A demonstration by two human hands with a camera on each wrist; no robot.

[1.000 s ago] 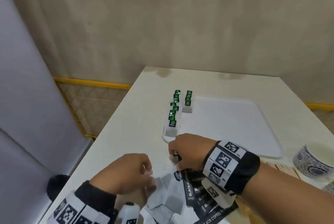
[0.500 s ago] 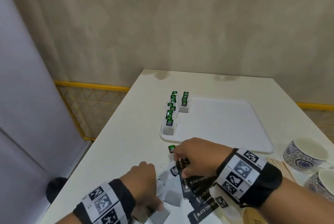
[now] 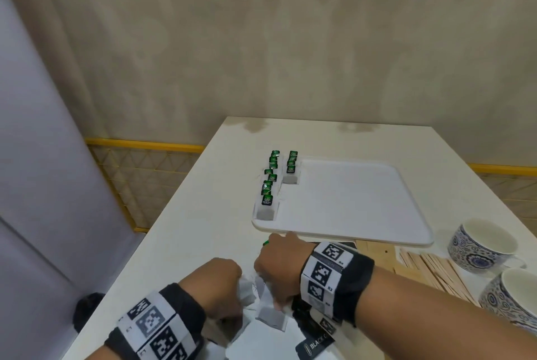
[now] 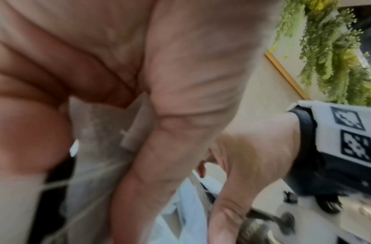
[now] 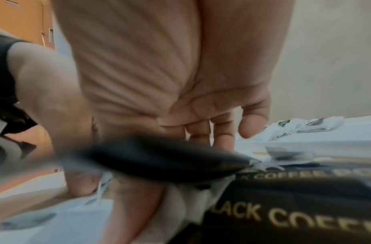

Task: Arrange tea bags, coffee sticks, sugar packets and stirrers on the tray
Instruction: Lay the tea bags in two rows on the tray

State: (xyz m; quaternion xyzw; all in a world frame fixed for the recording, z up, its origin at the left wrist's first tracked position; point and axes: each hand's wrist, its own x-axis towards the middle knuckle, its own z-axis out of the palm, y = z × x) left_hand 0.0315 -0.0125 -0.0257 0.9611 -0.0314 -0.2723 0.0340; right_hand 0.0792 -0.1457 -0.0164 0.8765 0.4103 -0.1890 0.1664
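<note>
The left hand curls its fingers round a tea bag from the loose pile at the table's near edge, at about 6 o'clock from the white tray. The right hand, just to its right, pinches another tea bag above the black coffee sticks. Two rows of green-tagged tea bags stand along the tray's 9 o'clock side.
</note>
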